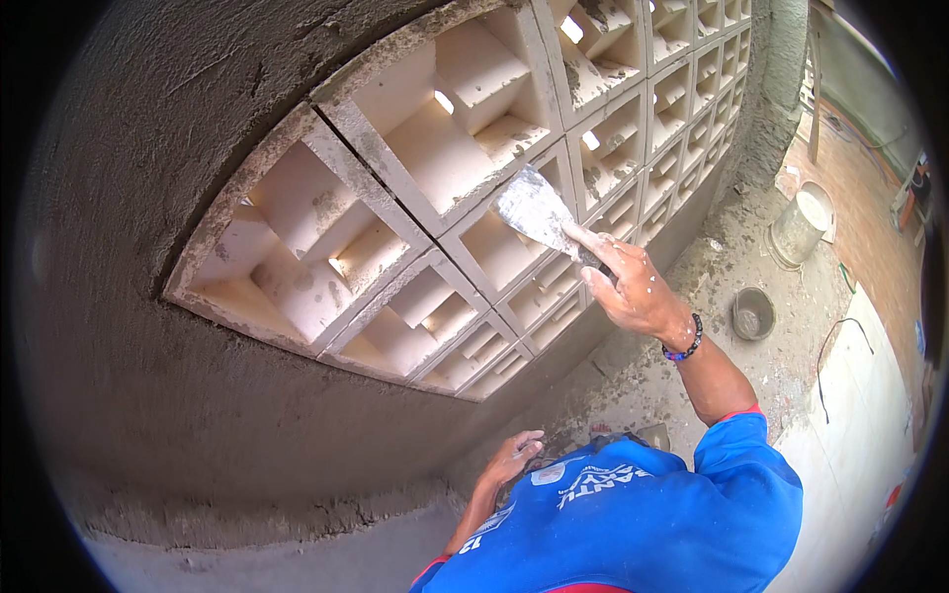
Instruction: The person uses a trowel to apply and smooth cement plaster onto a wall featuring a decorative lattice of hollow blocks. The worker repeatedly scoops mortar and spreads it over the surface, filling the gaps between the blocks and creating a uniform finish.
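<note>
My right hand (638, 289) is closed round the handle of a putty knife (535, 206). Its broad metal blade, smeared with pale paste, is up against or just in front of the wall of white ventilation blocks (450, 212); I cannot tell whether it touches. Pale flecks dot the fingers, and a beaded bracelet circles the wrist. Lower down, near my blue shirt, my left hand (514, 456) hangs with its fingers loosely extended and nothing visible in them. Dark gaps run along some joints between the blocks, and grey stains mark their hollows.
Rough grey plaster (119, 247) borders the blocks on the left and below. On the stained floor to the right stand a whitish bucket (799, 229) and a small dark tub (753, 314). A white sheet (858, 395) lies nearer, with a thin dark cord (822, 374) across it.
</note>
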Demonstrator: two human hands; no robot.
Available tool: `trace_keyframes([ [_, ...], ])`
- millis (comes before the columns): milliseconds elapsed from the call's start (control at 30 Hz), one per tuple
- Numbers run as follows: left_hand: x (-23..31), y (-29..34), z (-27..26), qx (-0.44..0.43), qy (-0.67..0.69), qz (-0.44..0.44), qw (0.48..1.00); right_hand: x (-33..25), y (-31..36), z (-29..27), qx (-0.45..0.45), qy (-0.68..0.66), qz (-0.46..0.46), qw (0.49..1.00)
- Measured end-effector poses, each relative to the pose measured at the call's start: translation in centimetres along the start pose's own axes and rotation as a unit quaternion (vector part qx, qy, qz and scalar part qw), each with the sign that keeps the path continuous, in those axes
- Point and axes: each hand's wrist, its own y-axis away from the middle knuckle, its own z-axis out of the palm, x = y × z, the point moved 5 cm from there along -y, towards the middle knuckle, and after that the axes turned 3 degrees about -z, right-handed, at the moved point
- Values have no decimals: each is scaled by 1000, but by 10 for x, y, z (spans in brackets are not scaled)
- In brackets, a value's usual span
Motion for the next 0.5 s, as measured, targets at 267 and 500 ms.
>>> trace_keyframes([
  [267, 24, -12, 7, -12, -24, 45, 999, -13, -32, -23, -84, -185, 124, 971],
  [500, 18, -23, 11, -32, -11, 37, 999, -26, -57, -29, -163, -46, 72, 983],
])
